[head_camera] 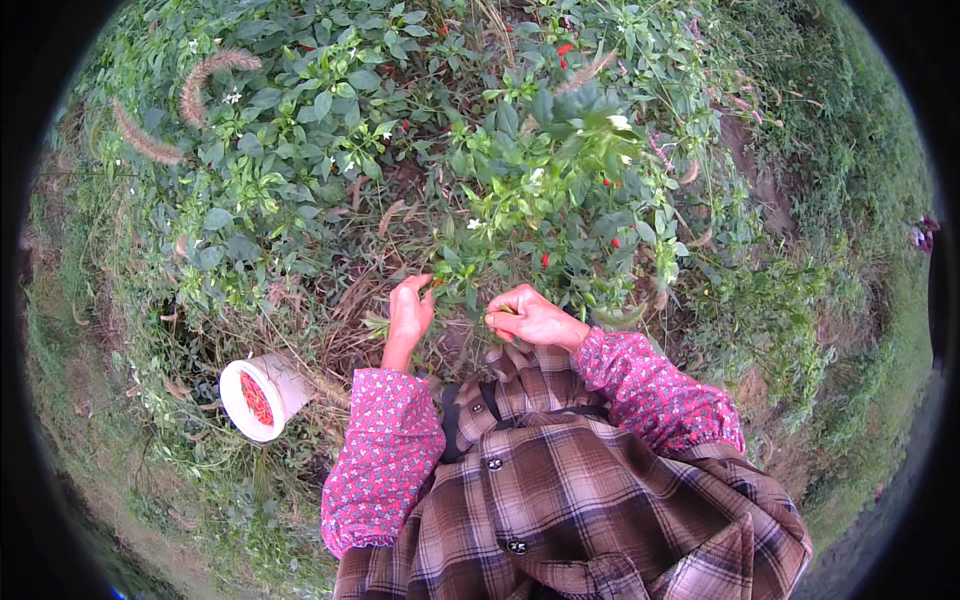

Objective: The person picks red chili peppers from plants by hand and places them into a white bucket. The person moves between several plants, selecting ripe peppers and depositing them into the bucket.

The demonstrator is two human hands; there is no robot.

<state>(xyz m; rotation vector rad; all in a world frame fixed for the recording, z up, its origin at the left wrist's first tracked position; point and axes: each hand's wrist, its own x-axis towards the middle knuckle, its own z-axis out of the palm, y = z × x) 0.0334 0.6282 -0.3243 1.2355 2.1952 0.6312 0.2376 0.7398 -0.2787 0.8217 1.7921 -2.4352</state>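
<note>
My left hand (409, 313) reaches up to the lower edge of a chili pepper plant (517, 195). Its fingertips are beside a small orange-red chili pepper (439, 283); whether they touch it I cannot tell. To the right, my right hand (531, 315) is curled, with thumb and fingers closed on a thin green piece (508, 308) that may be a stem or a small pepper. Several ripe red chili peppers (545, 260) hang among the leaves ahead. A white plastic bucket (289, 386) with red chili peppers (256, 400) inside lies tilted to the left of my left forearm.
Dense pepper plants (322, 97) with white flowers spread ahead. Bristly foxtail seed heads (193, 90) arch over the upper left. Dry straw (360, 296) covers ground near my left hand. Bare soil (757, 172) shows at right, with grass (892, 360) beyond.
</note>
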